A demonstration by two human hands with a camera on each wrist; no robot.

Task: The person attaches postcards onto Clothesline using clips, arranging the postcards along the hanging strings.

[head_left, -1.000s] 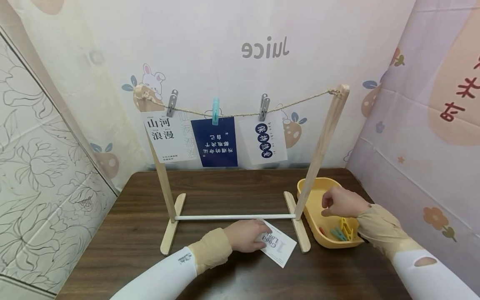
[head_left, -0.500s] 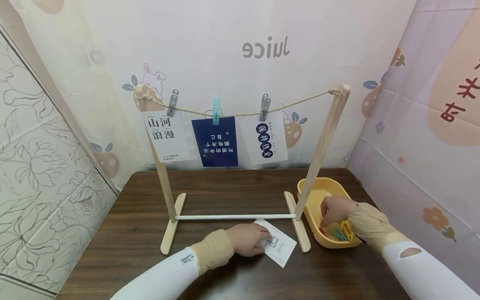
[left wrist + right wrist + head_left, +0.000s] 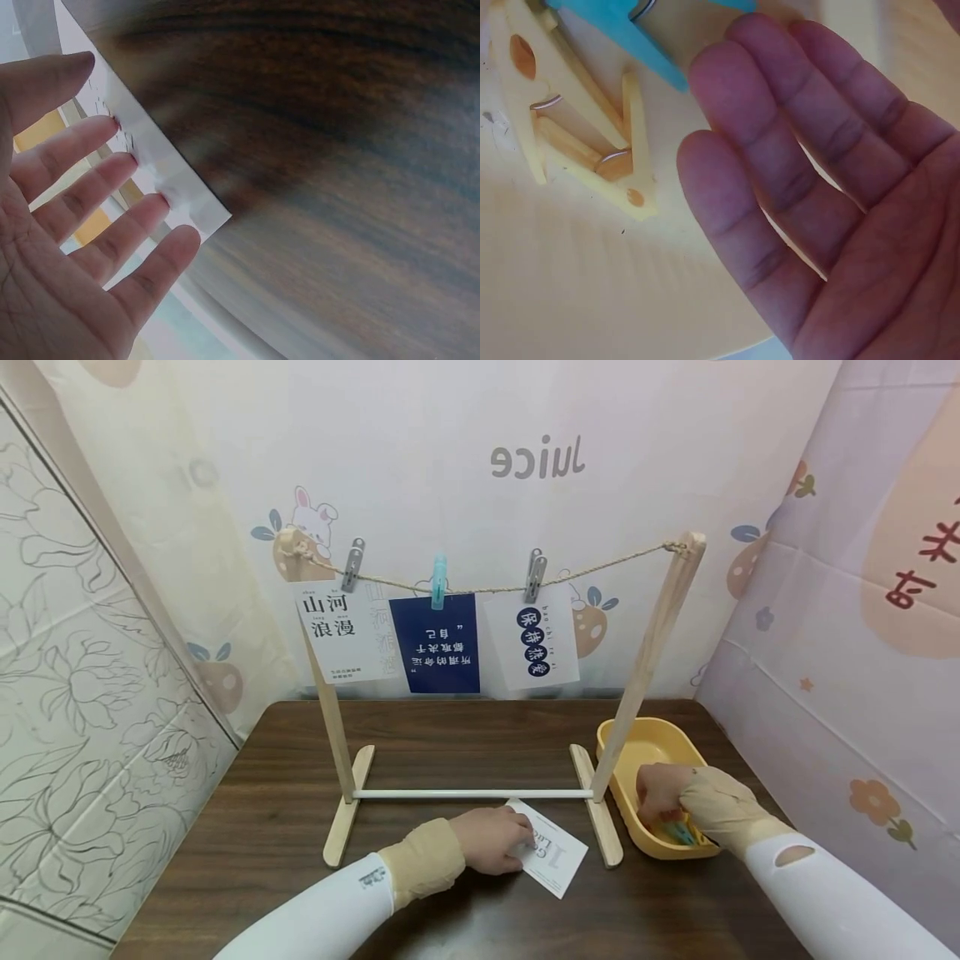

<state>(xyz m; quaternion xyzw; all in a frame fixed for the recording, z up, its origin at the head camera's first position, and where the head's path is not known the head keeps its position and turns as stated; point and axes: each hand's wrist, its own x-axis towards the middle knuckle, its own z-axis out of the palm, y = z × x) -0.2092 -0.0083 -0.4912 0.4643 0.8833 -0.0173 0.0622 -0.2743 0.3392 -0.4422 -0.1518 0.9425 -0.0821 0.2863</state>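
Note:
My left hand [image 3: 491,840] rests on a white card [image 3: 557,860] with "Good Luck" lettering, which lies on the table. In the left wrist view its fingers spread loosely, tips on the card. My right hand [image 3: 663,789] is down inside the yellow tray [image 3: 651,727], among the clothespins. The right wrist view has its fingers extended beside a teal clothespin [image 3: 626,30], with yellow clothespins [image 3: 592,142] to the left. Most of the thumb is out of that view. The hand covers part of the tray's contents in the head view.
A wooden stand [image 3: 648,660] with a white crossbar [image 3: 472,793] holds a rope [image 3: 611,562]. From it hang two white cards and a blue card [image 3: 438,647] on grey and teal clothespins [image 3: 439,582]. The stand's right foot [image 3: 597,810] lies between card and tray.
My right hand has lowered into the tray and shifted slightly left, covering the red item seen there earlier. My left hand stays on the card. The head view has shifted slightly.

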